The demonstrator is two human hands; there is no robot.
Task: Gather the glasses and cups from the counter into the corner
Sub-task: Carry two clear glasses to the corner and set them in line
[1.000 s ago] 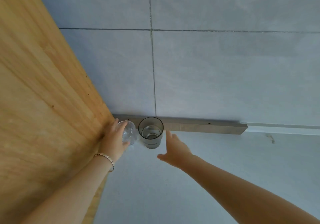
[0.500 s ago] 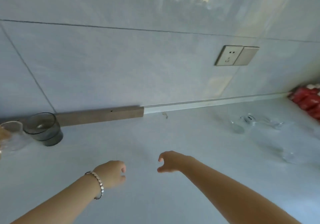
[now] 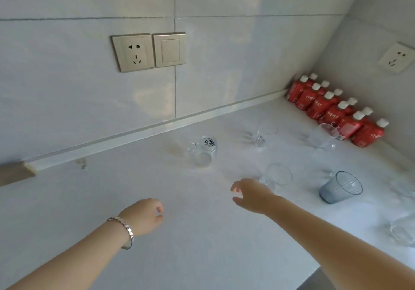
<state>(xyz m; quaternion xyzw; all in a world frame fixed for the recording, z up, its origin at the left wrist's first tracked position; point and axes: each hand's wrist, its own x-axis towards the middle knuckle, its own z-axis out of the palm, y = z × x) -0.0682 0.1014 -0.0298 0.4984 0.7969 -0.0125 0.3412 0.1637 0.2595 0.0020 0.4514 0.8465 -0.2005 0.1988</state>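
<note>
While both arms are reaching out over the pale counter (image 3: 202, 256), the left hand (image 3: 143, 216), a silver bracelet (image 3: 124, 229) at its wrist, is hanging loosely curled and grasping nothing. Right hand (image 3: 251, 196): fingers spread, empty, hovering just short of a clear glass (image 3: 277, 175). Beside that, a blue-grey tumbler (image 3: 340, 187) is standing near the right edge; another clear glass (image 3: 402, 231) is sitting, blurred, at the frame's right border. Farther back, a clear mug with a dark emblem (image 3: 205, 152) is standing mid-counter, a small clear glass (image 3: 260, 138) and a clear cup (image 3: 322, 136) beyond it. Red bottles (image 3: 332, 110) are lining the far right wall. A socket and switch plate (image 3: 149, 52) is sitting on the tiled back wall.
</note>
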